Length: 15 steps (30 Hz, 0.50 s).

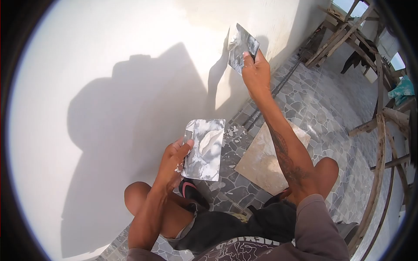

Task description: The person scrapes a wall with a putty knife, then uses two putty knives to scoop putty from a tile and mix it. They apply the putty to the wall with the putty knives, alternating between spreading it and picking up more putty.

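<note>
The left hand (174,157) pinches the side of a flat plate (197,167), thumb on top. A lump of white paste (210,142) sits on this plate, with white smears around it. Bits of white stick to the left hand too. The right hand (256,71), farther out, grips a second plate (247,43), thumb on its face. It has white smears and a thick dab near one edge. It is close to the wall (130,35), but I can't tell if it touches. The pale wall is left of both hands, with a big dark shadow (139,100) on it. Below the right hand, a tan board (257,158) lies on the stone floor (300,102). Far right of the hands are wooden poles (380,143).
</note>
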{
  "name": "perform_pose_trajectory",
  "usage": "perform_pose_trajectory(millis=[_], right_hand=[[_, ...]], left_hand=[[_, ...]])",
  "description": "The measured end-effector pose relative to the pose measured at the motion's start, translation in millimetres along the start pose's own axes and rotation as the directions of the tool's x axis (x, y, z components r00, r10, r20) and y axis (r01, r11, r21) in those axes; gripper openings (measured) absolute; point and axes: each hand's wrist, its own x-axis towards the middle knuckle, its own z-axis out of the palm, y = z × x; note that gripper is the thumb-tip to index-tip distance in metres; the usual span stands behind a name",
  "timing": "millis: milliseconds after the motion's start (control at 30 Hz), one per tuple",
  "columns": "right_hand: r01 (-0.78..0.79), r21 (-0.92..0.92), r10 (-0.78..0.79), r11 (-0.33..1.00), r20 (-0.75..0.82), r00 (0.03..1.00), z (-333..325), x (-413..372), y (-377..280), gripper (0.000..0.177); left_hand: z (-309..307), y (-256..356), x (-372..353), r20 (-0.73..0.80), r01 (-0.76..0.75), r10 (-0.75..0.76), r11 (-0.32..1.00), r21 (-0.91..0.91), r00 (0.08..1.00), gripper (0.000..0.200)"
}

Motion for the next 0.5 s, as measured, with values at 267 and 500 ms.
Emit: perform_pose_trajectory(millis=[267,500], right_hand=[[0.291,-0.396,-0.326,0.871,-0.024,0.945,55.1,1.7,1.8,0.043],[0.445,-0.432,-0.492,0.784,0.005,0.871,75.1,-13.1,22.8,0.051]], left_hand=[[-17.2,2.5,-22.9,-0.084,-0.031,0.029,0.999,-0.018,0.996,0.04],[-21.3,9.8,-37.0,-0.099,-0.1,0.093,0.993,-0.07,0.991,0.039]])
